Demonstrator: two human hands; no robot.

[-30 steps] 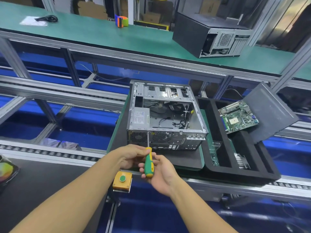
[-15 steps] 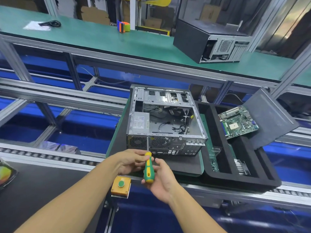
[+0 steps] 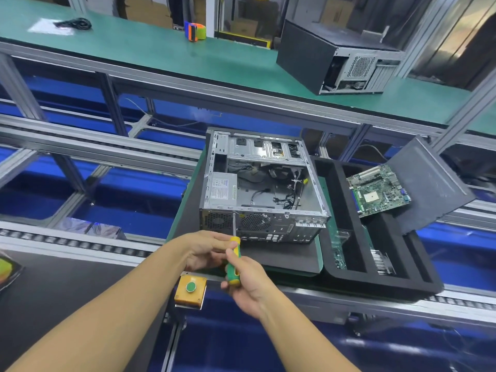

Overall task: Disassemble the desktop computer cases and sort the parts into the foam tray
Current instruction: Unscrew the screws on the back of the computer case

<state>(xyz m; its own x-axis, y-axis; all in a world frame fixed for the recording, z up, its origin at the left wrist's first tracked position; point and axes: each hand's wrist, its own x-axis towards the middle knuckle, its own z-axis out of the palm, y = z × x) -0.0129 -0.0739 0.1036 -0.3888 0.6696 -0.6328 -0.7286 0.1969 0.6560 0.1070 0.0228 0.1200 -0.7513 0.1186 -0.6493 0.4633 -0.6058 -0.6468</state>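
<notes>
An open desktop case (image 3: 264,183) lies on its side on a green-edged pallet (image 3: 319,253), with its power supply and loose cables showing. A green and yellow screwdriver (image 3: 233,261) points at the case's rear panel near the fan grilles. My right hand (image 3: 248,283) grips its handle. My left hand (image 3: 204,249) pinches the top of the handle just below the shaft. To the right of the case sits the black foam tray (image 3: 386,285), holding a green motherboard (image 3: 378,190) and a dark side panel (image 3: 429,183) leaning over its far corner.
A yellow box with a green button (image 3: 191,289) is fixed at the conveyor's near edge. A second black computer case (image 3: 335,57) lies on the upper green shelf, with a tape roll (image 3: 195,31) and a cable (image 3: 73,23) further left. Aluminium rails cross the left side.
Both hands and the screwdriver stay at the case's rear panel. Only the camera view has shifted slightly; nothing has come loose that I can see.
</notes>
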